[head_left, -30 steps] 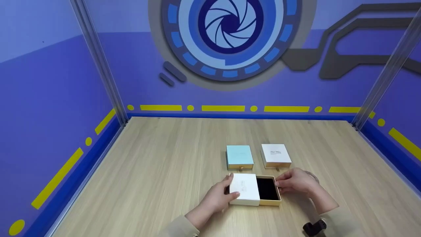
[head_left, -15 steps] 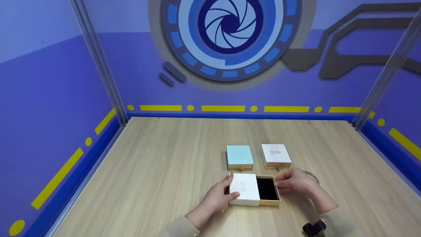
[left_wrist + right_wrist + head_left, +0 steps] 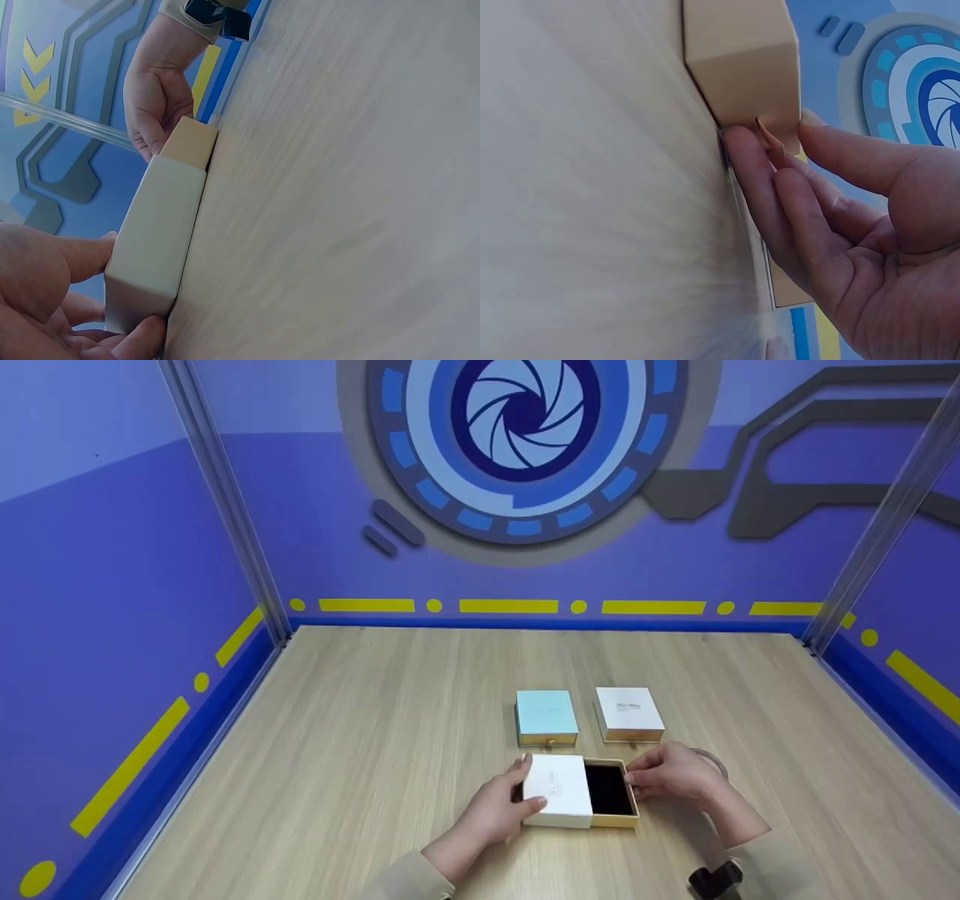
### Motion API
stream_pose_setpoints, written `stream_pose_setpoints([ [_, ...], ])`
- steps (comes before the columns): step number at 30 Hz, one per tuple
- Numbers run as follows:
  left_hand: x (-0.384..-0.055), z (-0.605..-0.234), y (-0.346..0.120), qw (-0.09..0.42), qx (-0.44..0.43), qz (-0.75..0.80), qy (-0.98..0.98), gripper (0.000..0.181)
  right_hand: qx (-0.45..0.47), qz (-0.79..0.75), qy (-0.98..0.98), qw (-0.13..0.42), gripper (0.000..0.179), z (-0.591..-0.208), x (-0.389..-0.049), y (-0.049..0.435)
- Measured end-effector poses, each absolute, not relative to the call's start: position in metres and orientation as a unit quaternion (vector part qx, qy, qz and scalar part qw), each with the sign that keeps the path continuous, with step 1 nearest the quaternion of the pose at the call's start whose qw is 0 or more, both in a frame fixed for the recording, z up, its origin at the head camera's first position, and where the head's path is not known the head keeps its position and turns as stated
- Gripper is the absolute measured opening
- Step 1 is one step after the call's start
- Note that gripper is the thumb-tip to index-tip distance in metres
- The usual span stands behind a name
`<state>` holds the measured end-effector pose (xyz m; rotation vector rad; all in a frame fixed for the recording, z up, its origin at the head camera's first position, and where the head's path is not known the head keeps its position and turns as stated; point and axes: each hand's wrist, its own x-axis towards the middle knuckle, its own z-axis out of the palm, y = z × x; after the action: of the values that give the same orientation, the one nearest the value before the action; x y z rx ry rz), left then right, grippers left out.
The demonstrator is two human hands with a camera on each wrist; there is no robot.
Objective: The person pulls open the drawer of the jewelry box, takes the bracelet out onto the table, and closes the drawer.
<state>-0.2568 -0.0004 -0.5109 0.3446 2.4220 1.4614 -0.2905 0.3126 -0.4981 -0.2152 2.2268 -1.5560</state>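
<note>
A white box sleeve [image 3: 557,787] lies flat on the table, with its tan drawer [image 3: 616,820] sticking out on the right side. Black lining shows inside the drawer. My left hand [image 3: 491,810] grips the sleeve's left end, thumb on the near top edge and fingers round the far side. At the drawer's right end, my right hand [image 3: 679,771] holds the end wall, its thumb at the upper rim. A small ribbon pull tab [image 3: 771,136] hangs from that wall beside the fingers, in the right wrist view.
Behind the opened box stand a light blue drawer box [image 3: 547,714] and another white drawer box [image 3: 628,711], both closed. The wooden table [image 3: 360,720] is enclosed by blue printed panels [image 3: 247,532] with metal corner posts. A black watch-like device [image 3: 716,879] sits on the right wrist.
The drawer's right end has shifted very slightly left toward the sleeve, with my right hand on it. The left hand and the other boxes have not visibly moved.
</note>
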Motion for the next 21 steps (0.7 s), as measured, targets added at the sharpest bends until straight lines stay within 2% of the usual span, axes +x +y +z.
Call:
stream_pose_setpoints([
  [21,-0.2565,-0.5094,0.0000,0.147,0.116,0.509,0.840,0.075,-0.089,-0.553,0.806,0.193,0.033,-0.4997,-0.2903,0.3097],
])
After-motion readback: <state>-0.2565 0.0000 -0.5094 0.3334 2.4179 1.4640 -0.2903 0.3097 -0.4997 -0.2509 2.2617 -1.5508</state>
